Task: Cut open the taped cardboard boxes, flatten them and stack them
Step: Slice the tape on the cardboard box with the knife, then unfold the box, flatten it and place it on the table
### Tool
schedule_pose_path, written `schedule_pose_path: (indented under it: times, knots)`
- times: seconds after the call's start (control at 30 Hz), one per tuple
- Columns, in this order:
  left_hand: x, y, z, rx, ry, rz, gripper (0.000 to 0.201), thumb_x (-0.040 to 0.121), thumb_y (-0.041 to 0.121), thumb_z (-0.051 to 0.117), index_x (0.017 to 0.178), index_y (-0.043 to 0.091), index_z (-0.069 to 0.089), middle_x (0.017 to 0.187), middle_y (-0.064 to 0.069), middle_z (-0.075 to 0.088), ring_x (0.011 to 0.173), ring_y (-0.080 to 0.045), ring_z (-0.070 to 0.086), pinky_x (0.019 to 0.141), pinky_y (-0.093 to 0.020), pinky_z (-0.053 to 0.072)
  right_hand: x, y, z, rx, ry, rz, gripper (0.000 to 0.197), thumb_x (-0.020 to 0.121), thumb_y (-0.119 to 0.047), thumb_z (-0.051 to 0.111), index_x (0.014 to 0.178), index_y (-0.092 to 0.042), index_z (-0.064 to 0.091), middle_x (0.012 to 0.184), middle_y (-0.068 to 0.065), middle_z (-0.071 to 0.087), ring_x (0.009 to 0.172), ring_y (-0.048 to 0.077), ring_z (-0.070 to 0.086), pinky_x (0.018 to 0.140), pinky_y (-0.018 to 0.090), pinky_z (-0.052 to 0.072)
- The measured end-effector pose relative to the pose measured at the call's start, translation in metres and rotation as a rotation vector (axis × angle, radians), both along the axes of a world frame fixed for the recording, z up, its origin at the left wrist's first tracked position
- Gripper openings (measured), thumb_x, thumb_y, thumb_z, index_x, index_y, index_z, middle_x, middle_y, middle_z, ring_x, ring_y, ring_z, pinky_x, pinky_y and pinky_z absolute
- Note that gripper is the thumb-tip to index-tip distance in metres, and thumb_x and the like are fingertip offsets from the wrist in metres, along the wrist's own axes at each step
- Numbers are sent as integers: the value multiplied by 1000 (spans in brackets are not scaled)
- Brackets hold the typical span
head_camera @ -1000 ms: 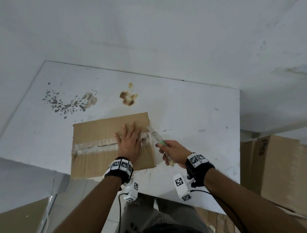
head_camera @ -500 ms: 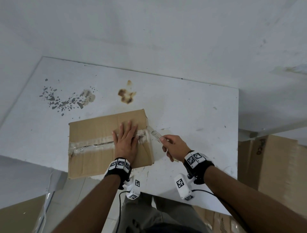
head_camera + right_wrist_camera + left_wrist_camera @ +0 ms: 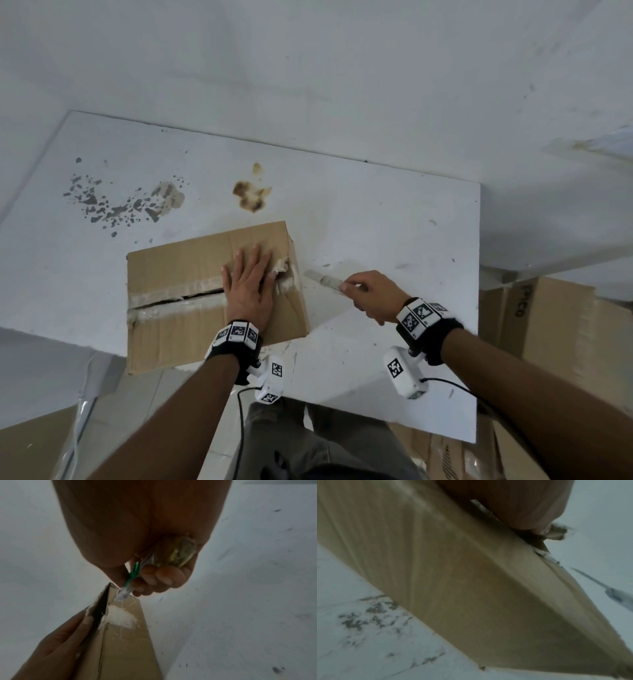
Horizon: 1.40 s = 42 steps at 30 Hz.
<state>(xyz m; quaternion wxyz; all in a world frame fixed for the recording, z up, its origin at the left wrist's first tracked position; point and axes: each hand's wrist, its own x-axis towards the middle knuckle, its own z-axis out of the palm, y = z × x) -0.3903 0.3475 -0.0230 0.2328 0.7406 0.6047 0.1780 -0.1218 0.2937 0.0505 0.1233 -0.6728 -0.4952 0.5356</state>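
Note:
A brown cardboard box point(image 3: 171, 274) point(image 3: 471, 588) point(image 3: 123, 642) lies on the white table point(image 3: 376, 222), its near edge hanging over the table's front. The taped top seam point(image 3: 171, 294) is split open along the left part, with torn white tape at the right end. My left hand point(image 3: 250, 287) point(image 3: 56, 642) lies flat, fingers straight, on the box top near its right end. To the right of the box my right hand point(image 3: 370, 294) point(image 3: 145, 561) grips a clear utility knife point(image 3: 323, 279) point(image 3: 130, 580) point(image 3: 607, 591), blade pointing at the box's right side, a short gap away.
Dark paint flecks point(image 3: 116, 205) and a brown stain point(image 3: 250, 195) mark the far part of the table. More cardboard boxes point(image 3: 555, 329) stand on the floor at the right, and another cardboard piece point(image 3: 34, 445) sits at lower left. A white wall rises behind.
My right hand with the knife has drawn away to the right, off the box's right end, and the blade now lies lower. My left hand has stayed flat on the box.

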Motion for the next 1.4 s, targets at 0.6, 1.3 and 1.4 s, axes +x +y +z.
schedule_pose_path:
  times: [0.6,1.3,1.4]
  knots:
    - [-5,-2,40,-6,5,-11,46,98,62,32,102,25,58,105,7,67,102,-19,62,113,-46,24,-7,0,-3,389,-225,125,21,87,-49,69,98,-32,63,89,-12,66,79,13,61,74,35,51]
    - [-85,-89,113,-245,277,-260,62,93,62,22,128,33,64,143,8,53,131,-18,44,108,-46,31,-22,0,-56,105,-169,3,77,92,4,45,159,-19,14,131,16,45,121,31,51,99,35,42]
    - [-106,-80,79,-334,533,-250,96,83,79,34,157,20,28,164,-7,25,148,-30,27,120,-54,26,-35,-7,-69,-4,-248,14,87,89,3,49,160,-28,11,142,18,33,130,39,42,105,42,39]
